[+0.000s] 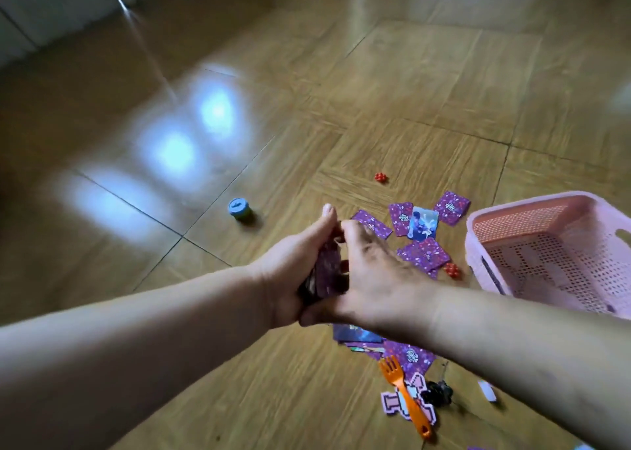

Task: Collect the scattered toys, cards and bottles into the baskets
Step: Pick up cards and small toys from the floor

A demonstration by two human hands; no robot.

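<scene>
**Squaring a gathered stack before transfer.** The left hand [293, 268] cups the stack of cards [326, 274] from the nine-o'clock side, fingers curled round it and thumb raised. The right hand [374, 272] closes on it from three o'clock, fingertips on the upper edge and thumb beneath the lower, so both hands grip the one stack above the floor [205, 364]. The pink basket [532, 204], its open top in view, sits at three o'clock of the hands, apart from them. Loose cards [423, 255] lie scattered between hands and basket, and others show at five o'clock under the right forearm. To do the step well, the edges should probably be pressed flush and the stack pinched firmly across its faces before it travels to the basket, since a slack hold risks the slick cards fanning out and spilling. A small blue-capped bottle [242, 210] at ten o'clock, a red bead cluster [381, 177] at one o'clock and an orange fork [406, 405] at five o'clock are not yet collected.
</scene>
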